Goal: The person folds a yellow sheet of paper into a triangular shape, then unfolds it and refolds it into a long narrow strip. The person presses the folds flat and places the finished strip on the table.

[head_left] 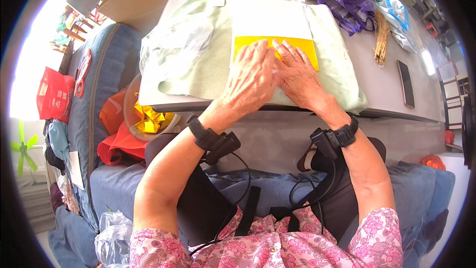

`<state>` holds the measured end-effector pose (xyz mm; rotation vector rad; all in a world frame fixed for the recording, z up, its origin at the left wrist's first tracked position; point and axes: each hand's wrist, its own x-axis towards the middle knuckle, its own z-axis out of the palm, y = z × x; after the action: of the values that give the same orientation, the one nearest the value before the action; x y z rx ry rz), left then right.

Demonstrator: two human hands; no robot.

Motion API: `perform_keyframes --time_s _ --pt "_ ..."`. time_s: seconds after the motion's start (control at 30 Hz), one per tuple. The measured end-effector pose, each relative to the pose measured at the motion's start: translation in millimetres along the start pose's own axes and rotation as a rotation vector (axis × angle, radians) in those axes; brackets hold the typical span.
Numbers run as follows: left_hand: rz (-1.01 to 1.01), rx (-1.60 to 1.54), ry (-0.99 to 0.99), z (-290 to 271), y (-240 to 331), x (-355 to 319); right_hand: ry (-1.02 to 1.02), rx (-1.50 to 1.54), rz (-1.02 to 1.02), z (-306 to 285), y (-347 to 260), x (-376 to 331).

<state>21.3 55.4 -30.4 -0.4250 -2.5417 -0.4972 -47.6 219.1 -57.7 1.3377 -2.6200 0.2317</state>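
Yellow sheet (308, 51) lies on pale green cloth (342, 64), partly under both hands. Left hand (249, 78) and right hand (299, 80) side by side, fingers stretched over it; undersides hidden, can't tell if either pinches anything. Dark phone (406, 84) off to the right. Clear plastic (178, 42) left. White sheet (270, 17) just beyond the yellow, maybe joined. Purple bag (344, 1) farther, right.
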Motion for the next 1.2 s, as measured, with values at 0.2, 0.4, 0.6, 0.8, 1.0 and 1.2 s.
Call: perform_keyframes --time_s 0.2,0.4,0.6,0.8,1.0,1.2 --pt "-0.082 -0.080 -0.184 10 -2 -7 0.087 0.046 -0.037 6 4 -1" --pt "-0.095 -0.079 -0.215 13 -6 -9 0.078 0.051 -0.038 7 5 -1" --pt "-0.111 -0.082 -0.236 15 -8 -9 0.084 0.067 -0.038 8 6 -1" --pt "-0.117 -0.083 -0.264 14 -8 -8 0.072 0.082 -0.021 6 7 -4" --pt "-0.110 -0.024 -0.299 11 -6 -9 0.052 0.054 0.031 2 7 -9" --pt "-0.091 0.033 -0.317 11 -7 -10 0.102 0.076 0.044 3 8 -12"
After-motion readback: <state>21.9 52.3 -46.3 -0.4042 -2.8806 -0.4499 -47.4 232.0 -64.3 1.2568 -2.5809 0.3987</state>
